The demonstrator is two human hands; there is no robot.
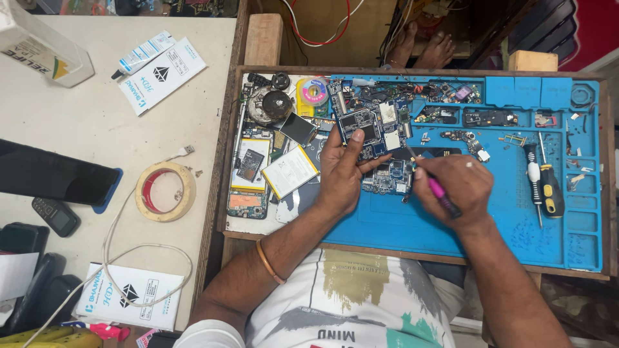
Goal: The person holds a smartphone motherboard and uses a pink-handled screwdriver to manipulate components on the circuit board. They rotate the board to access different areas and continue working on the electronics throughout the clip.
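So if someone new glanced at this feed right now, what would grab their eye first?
Probably the bright blue work mat filling the wooden tray, strewn with small phone parts. At its middle the left hand holds a blue circuit board, while the right hand points a pink-handled tool at a smaller board. On the white table to the left, a roll of tape also stands out.

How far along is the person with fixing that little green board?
Done, it seems: a phone lies opened up left of the blue mat, with its parts spread around. In hand: the left hand steadies a circuit board while the right hand holds a pink-handled tool, its tip by the board. Left: probably reassembly, since nothing is back together and the screwdrivers lie unused on the mat.
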